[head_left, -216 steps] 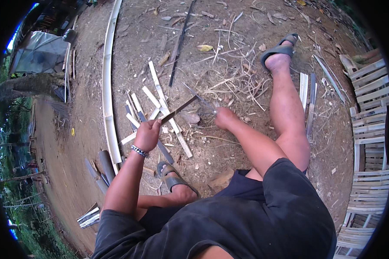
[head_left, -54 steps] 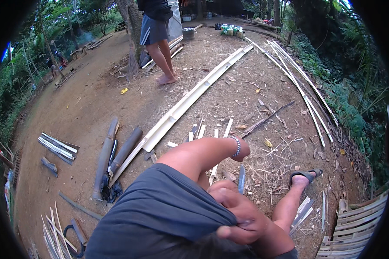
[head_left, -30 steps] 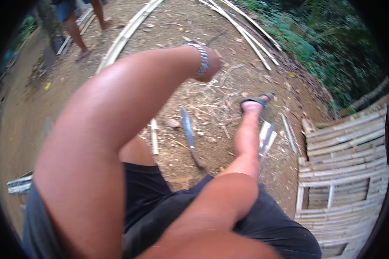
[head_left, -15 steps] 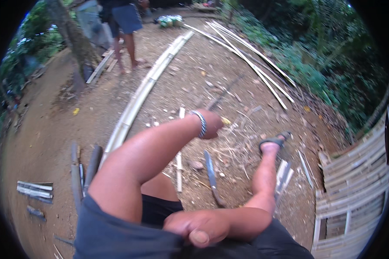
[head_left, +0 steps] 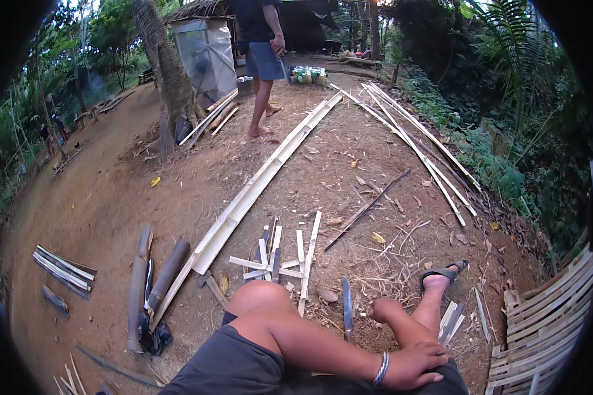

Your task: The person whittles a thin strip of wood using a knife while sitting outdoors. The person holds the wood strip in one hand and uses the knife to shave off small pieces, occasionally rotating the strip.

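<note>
My left hand [head_left: 415,366], with a braided bracelet at its wrist, lies with fingers extended over my right arm or thigh; which of them it touches I cannot tell. My right hand [head_left: 385,309] is curled closed beside my right shin, and nothing shows in it. Just left of that fist a long-bladed knife [head_left: 347,303] lies on the ground, touched by neither hand. Beyond my bent left knee [head_left: 263,296] several short split bamboo strips [head_left: 270,266] lie crossed in a loose pile.
A long split bamboo pole [head_left: 263,187] runs away from me. Dark bamboo lengths [head_left: 140,283] lie at left, and long strips [head_left: 418,148] at far right. A slatted bamboo panel [head_left: 547,316] stands at right. Another person [head_left: 263,59] stands near a tree trunk [head_left: 168,72].
My left hand has come back from reaching forward and now lies at lower right. My right hand has moved from my lap toward my shin. The view has tilted up.
</note>
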A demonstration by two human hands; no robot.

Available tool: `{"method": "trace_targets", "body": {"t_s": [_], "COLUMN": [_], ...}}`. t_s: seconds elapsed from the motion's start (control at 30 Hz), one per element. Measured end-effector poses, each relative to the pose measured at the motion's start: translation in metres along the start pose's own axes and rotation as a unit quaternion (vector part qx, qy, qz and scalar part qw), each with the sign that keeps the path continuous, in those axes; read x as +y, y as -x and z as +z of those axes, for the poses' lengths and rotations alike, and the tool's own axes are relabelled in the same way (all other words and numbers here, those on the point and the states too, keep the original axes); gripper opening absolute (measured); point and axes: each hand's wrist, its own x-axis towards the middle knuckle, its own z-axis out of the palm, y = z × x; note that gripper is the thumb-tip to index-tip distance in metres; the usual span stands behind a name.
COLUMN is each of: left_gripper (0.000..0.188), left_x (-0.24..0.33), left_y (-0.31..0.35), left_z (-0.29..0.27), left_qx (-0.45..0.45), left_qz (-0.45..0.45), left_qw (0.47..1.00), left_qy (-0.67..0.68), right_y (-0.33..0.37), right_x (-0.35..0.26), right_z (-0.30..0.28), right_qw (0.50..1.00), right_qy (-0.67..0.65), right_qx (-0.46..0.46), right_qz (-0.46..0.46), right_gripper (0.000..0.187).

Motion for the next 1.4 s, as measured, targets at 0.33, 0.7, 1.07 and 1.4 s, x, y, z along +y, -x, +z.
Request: {"method": "trace_targets", "body": {"t_s": [0.33, 0.7, 1.07, 1.4], "left_gripper": [0.028, 0.023, 0.065, 0.082], "left_x": [0.020, 0.025, 0.083, 0.135], "left_y": [-0.008, -0.012, -0.041, -0.014], "left_z": [-0.002, -0.006, -0.027, -0.016], "left_qx": [-0.022, -0.076, -0.356, -0.448], "left_qz": [-0.325, -0.284, -0.030, -0.013], "left_qw": [0.909, 0.757, 0.692, 0.483], "left_qy": [0.260, 0.584, 0.627, 0.752], "right_y": [-0.014, -0.016, 0.092, 0.128], "right_x": [0.058, 0.109, 0.055, 0.000], "right_z": [0.042, 0.065, -0.108, -0.218], "right_qw": [0.991, 0.990, 0.975, 0.944], "right_qy": [-0.113, -0.117, 0.031, 0.205], "right_qx": [0.071, 0.069, 0.192, 0.241], "right_qz": [0.013, 0.020, -0.107, -0.096], "right_gripper": [0.047, 0.045, 0.026, 0.020]}}
